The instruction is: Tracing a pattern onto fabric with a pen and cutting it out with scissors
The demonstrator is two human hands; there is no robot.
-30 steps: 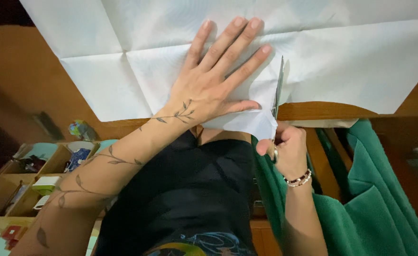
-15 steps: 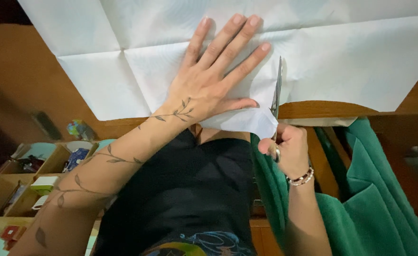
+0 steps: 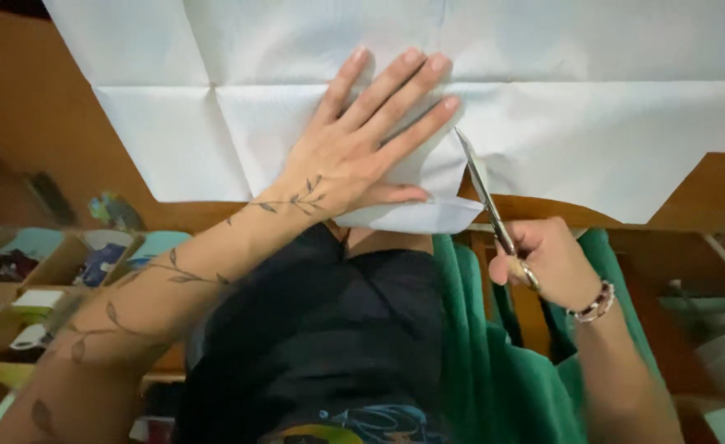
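Head view: we press our left hand [image 3: 362, 148], fingers spread, flat on the white paper [image 3: 592, 123] over the table [image 3: 699, 197] edge, while our right hand [image 3: 547, 259] grips scissors [image 3: 484, 191] mid-cut; next, we judge, comes steady snipping forward.

Warm, dim indoor light; the white paper sheet [image 3: 543, 107] is the brightest area, without glare. Soft shadow edges the left hand [image 3: 354, 156]. Lower corners are dark and blurred, and straight lines bend near the edges
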